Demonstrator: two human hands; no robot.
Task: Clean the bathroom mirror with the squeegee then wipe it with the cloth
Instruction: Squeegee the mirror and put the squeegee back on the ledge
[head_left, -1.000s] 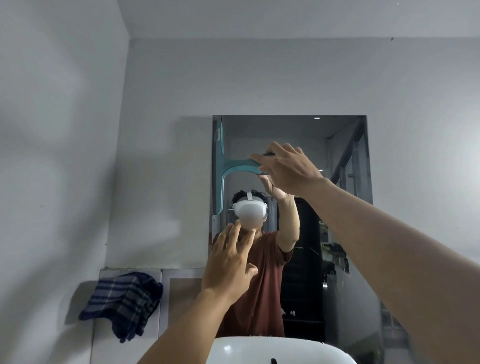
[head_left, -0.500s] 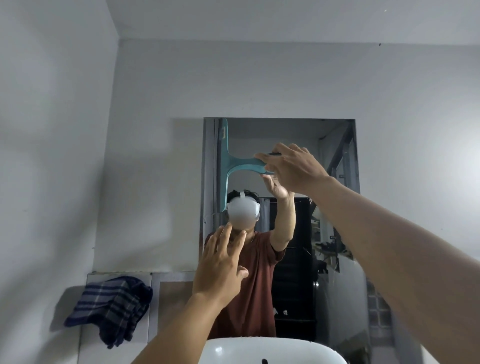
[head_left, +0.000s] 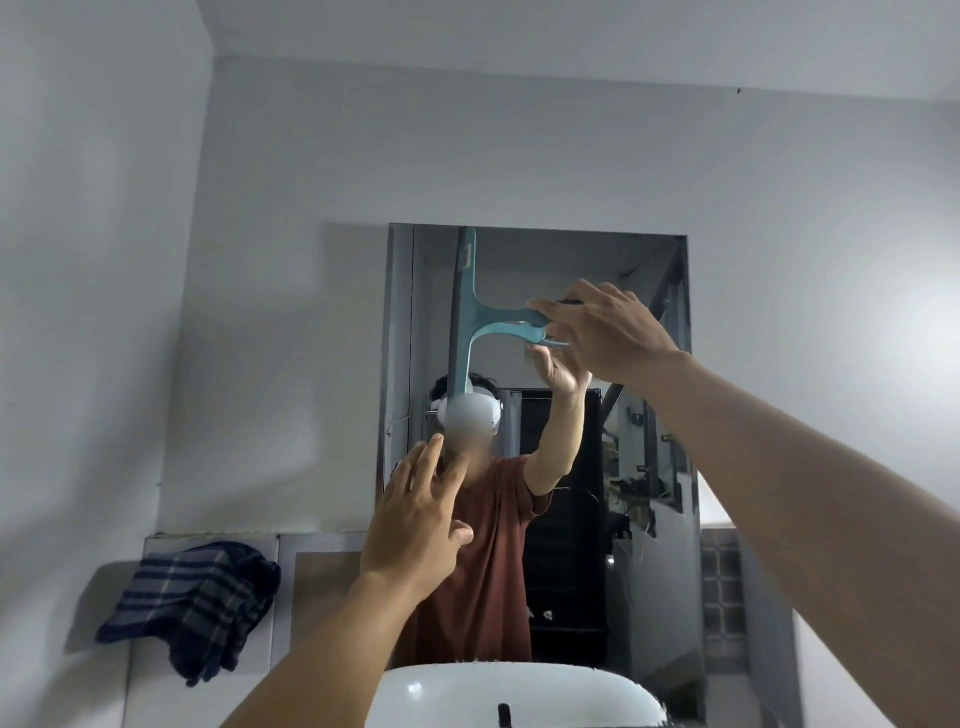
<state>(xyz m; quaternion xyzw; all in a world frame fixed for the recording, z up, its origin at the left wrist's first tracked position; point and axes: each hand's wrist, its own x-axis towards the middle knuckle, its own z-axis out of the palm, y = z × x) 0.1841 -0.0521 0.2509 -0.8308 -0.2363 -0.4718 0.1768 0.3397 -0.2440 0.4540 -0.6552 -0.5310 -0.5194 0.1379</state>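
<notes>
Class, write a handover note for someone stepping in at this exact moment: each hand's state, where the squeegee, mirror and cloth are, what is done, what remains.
Right hand grips the teal squeegee by its handle; the blade stands vertical on the mirror, upper left.
Left hand is open, fingers spread, raised before the lower glass, holding nothing.
Plaid cloth hangs low, left of the mirror, untouched.
Done: squeegeeing begun; coverage unclear.
Left: finish squeegeeing, then wipe with the cloth.

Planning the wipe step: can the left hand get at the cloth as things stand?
Probably yes: the left hand is open, holding nothing, and nothing stands between it and the cloth.
</notes>
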